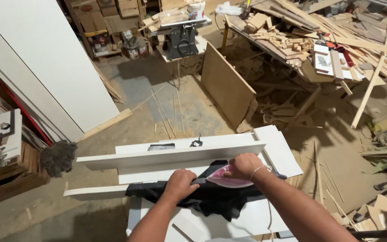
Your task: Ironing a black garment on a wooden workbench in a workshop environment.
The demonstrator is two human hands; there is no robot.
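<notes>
In the head view, the right hand (243, 166) was closed around the handle of a pink iron (227, 178), which lay flat on a black cloth (211, 199). The left hand (181, 183) was just beside the iron, to its left, pressed palm down on the same cloth with the fingers bent; it held nothing, only kept the cloth flat. A thin bracelet was on the right wrist.

The cloth was spread under both hands, over white boards (171, 157) that lay on a white surface (247, 219). One long board stood on its edge just beyond the hands, and another lay flat behind it. A white cord (268, 215) hung down near the right forearm.

Far to the left of the left hand, a mop head (58, 157) lay on the floor, near a tall white panel (45, 58) that leaned against the wall. Well beyond the hands stood a brown board (227, 87) on its edge and a table saw (181, 38). Far to the right, beyond the right hand, a bench was covered with many wood scraps (319, 36), and sawdust lay on the floor.
</notes>
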